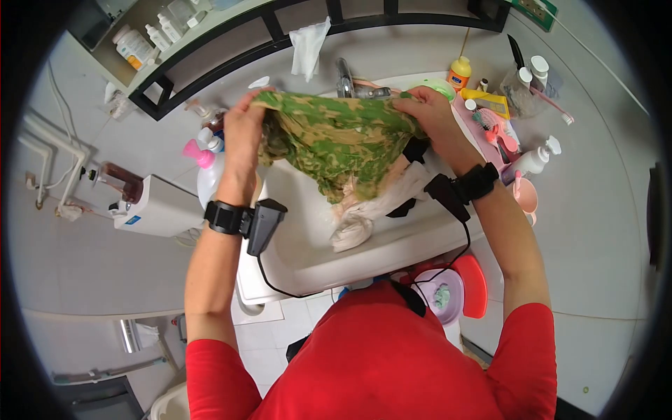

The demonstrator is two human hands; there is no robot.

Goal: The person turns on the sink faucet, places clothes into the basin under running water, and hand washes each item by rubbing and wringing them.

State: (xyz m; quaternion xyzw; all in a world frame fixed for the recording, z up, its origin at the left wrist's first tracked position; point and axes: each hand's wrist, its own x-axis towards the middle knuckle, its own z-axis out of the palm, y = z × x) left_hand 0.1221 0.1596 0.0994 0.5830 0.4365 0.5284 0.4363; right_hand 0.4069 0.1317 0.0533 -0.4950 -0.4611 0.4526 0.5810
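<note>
A green and tan patterned cloth [336, 133] is stretched between my hands above the white sink [294, 238]. My left hand [243, 133] is closed on its upper left corner, and my right hand [430, 115] pinches the upper right one. The cloth's lower part hangs bunched into the basin. Beneath and beside it lie a whitish cloth [353, 231] and a black cloth [402, 209], partly hidden by the green one. The faucet [344, 78] stands behind the cloth's top edge.
Pump bottles, one with a pink top [199, 154], stand left of the sink. On the right are a yellow bottle [459, 72], brushes, a white pump bottle [535, 159] and a pink cup [526, 196]. A purple basin [453, 294] sits below. A black-framed shelf [245, 40] runs behind.
</note>
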